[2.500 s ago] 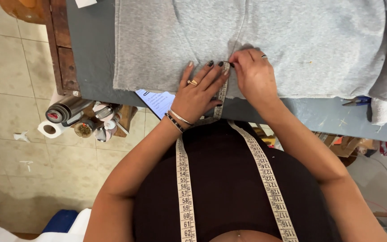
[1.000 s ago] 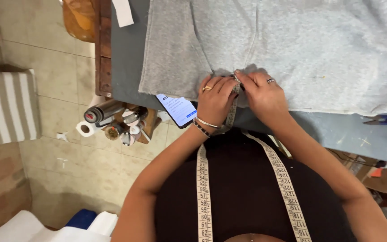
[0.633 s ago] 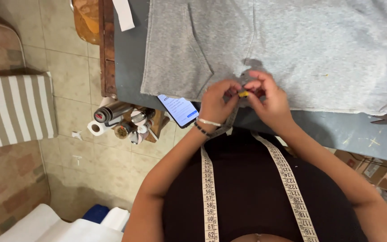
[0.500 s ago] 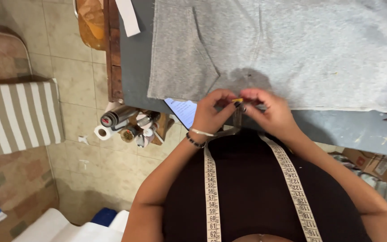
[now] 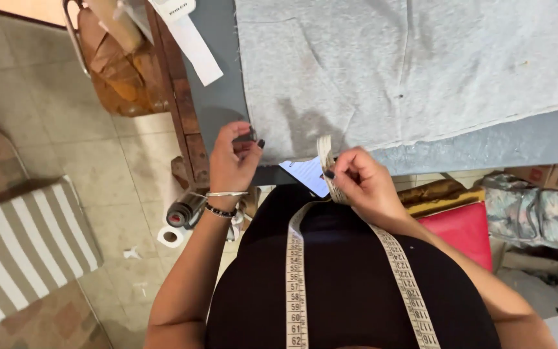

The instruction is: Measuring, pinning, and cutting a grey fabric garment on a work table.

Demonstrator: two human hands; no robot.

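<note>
Both hands now off the grey fabric [image 5: 414,71] | right hand [image 5: 363,184] pinches measuring tape [image 5: 326,169] | left hand [image 5: 232,160] half-curled, empty | measuring unfinished.

The cloth [image 5: 421,71] is light heather grey on a dark grey table [image 5: 217,71]. The tape [image 5: 296,278] is cream with black numbers, against a black top [image 5: 350,284]. A cushion [image 5: 27,245] has brown and white stripes. A red box [image 5: 463,229] sits right.
</note>
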